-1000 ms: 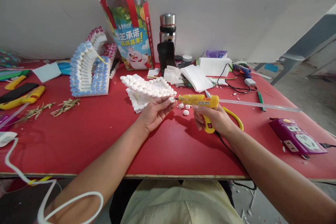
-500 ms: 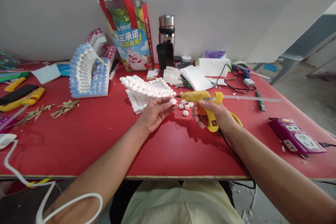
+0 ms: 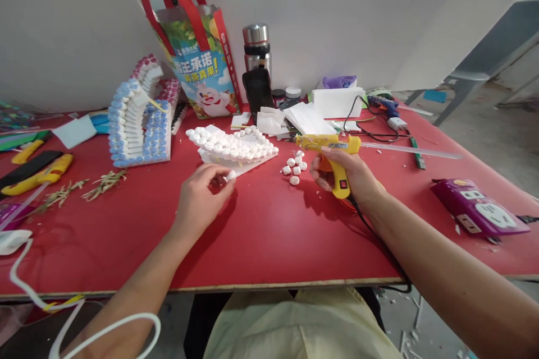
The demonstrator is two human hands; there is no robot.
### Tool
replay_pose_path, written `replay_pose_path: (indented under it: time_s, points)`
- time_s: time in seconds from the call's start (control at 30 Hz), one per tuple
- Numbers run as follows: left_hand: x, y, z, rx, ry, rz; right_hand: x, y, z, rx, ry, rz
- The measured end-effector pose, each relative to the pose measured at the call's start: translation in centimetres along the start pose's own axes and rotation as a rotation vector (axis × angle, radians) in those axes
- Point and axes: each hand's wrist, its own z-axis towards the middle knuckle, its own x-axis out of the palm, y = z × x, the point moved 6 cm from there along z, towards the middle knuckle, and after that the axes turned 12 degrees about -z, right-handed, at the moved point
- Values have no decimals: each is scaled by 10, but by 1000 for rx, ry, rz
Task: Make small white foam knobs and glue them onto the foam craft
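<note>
Between the thumb and fingers of my left hand (image 3: 204, 193) is a small white rounded piece (image 3: 230, 175), like a cotton bud or paper flower. Just behind that hand stands a white board structure (image 3: 236, 148) edged with rows of similar white pieces. My right hand (image 3: 347, 171) grips a yellow hot glue gun (image 3: 328, 143) by its handle, nozzle pointing left. A clear glue stick (image 3: 412, 150) sticks out of the gun's rear. Several loose white pieces (image 3: 297, 167) lie on the red table between the hands.
A blue and pink structure (image 3: 141, 118) stands at back left beside a printed shopping bag (image 3: 204, 67). A steel flask (image 3: 256, 47) and papers (image 3: 309, 123) are behind. On the right lies a purple power socket (image 3: 480, 207); another yellow glue gun (image 3: 42, 174) lies left.
My left hand has moved left and toward me with the white piece, away from the glue gun's nozzle. The right hand still holds the gun in nearly the same place.
</note>
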Motion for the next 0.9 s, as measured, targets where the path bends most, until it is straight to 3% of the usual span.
replay_pose_path:
  time_s: [0.13,0.37,0.9]
  points:
    - [-6,5,4,88,7,128,0,-1,1,6,-2,-11]
    - [20,5,17,294,119,322,-1,3,-2,-12,-35,-3]
    - [34,12,24,345,69,622,3,9,-3,-34,9,-1]
